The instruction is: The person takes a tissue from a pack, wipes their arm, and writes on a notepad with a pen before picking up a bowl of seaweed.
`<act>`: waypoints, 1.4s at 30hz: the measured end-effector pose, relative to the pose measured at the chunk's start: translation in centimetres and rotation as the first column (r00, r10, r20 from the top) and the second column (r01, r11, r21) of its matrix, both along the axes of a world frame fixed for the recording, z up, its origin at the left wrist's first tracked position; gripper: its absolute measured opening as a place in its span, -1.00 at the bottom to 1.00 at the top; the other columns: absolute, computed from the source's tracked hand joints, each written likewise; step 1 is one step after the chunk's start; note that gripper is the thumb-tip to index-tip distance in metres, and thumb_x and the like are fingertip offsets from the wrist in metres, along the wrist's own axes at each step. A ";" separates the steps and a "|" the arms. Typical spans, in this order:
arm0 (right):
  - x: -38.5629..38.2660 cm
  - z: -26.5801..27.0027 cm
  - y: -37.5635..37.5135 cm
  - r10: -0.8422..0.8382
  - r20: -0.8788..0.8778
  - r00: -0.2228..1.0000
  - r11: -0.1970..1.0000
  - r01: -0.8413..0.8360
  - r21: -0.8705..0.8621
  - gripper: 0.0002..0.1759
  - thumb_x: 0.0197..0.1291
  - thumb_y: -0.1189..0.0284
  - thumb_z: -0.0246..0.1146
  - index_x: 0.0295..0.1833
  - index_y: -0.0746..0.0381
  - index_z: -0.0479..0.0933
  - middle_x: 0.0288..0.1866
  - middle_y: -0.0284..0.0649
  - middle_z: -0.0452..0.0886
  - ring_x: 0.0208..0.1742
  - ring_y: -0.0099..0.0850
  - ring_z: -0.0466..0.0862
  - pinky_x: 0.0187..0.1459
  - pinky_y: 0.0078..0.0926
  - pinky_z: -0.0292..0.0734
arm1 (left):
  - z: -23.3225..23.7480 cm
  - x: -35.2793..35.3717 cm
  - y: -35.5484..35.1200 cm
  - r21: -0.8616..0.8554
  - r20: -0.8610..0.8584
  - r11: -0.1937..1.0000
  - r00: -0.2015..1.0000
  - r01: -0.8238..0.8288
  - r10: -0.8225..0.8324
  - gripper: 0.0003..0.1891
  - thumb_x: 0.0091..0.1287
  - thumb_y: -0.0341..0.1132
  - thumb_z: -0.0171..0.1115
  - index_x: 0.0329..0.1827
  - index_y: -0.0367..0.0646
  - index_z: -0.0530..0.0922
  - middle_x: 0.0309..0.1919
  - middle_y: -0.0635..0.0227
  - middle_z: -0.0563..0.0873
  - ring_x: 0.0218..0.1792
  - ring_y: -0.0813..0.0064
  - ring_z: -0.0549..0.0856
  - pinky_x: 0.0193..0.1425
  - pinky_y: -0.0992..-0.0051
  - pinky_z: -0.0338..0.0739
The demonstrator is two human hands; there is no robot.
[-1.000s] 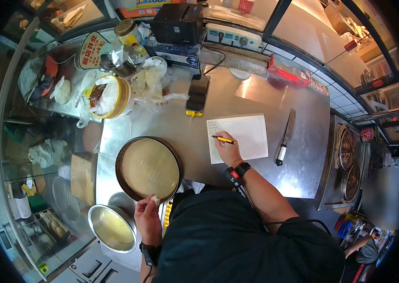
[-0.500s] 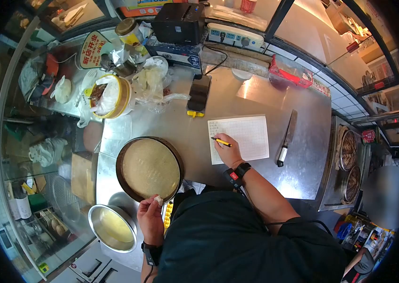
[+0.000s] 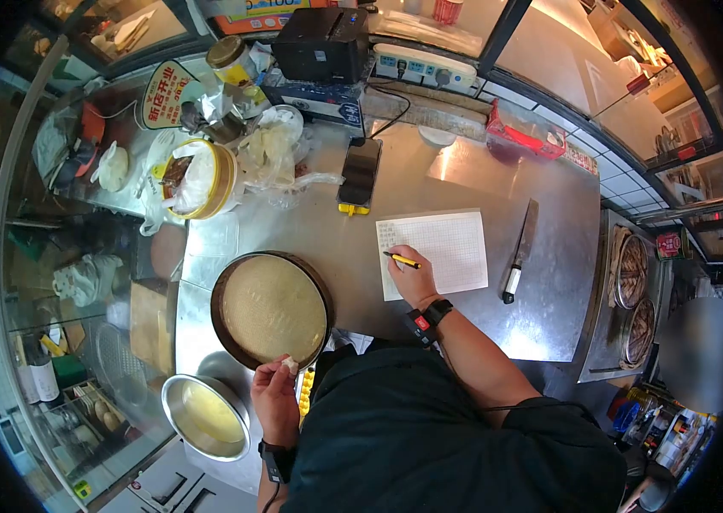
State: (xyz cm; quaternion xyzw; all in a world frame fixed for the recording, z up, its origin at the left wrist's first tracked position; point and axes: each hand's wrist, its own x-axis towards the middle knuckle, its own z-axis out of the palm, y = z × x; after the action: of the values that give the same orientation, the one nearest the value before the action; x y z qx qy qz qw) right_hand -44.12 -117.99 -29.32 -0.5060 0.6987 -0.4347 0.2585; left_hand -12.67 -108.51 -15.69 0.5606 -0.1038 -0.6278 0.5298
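My right hand grips a yellow pencil with its tip on the left side of a white gridded sheet of paper lying on the steel counter. My left hand pinches a small pale lump at the near rim of a round bamboo steamer tray. A steel bowl with yellowish contents sits just left of that hand.
A knife with a white handle lies right of the paper. A phone lies behind it. Bags and a yellow-rimmed container crowd the back left. A black printer stands at the back. Round steamers are at the right.
My left hand with the lump has drifted slightly lower and nearer. My right hand has moved the pencil a little on the paper. The view has shifted slightly.
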 end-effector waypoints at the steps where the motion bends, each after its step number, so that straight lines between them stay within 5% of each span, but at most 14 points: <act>1: 0.0 0.0 0.0 0.004 -0.015 1.000 1.000 -0.004 0.001 -0.89 0.23 0.48 0.31 -0.14 0.22 0.60 -0.18 -0.07 0.73 -0.10 -0.05 0.73 -0.05 -0.23 0.65 | 0.0 0.0 0.0 0.001 0.000 1.000 1.000 0.000 0.000 -0.91 0.39 -0.63 0.21 -0.11 -0.32 0.55 -0.02 0.06 0.72 -0.05 0.31 0.74 0.18 0.38 0.66; 42: 0.1 -0.2 0.1 0.003 -0.047 0.999 1.000 -0.001 0.027 -0.91 0.23 0.45 0.30 -0.15 0.17 0.61 -0.19 -0.08 0.73 -0.11 -0.03 0.72 -0.05 -0.19 0.64 | -0.8 -0.4 -0.1 0.015 0.048 0.998 0.997 0.065 -0.065 -0.92 0.40 -0.61 0.22 -0.11 -0.31 0.55 0.01 0.06 0.72 0.00 0.31 0.74 0.23 0.35 0.65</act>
State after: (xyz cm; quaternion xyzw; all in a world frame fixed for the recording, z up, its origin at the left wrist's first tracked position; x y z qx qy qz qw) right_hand -43.99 -117.84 -29.48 -0.5133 0.7098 -0.4130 0.2491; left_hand -13.05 -108.56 -16.46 0.5754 -0.1307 -0.6316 0.5028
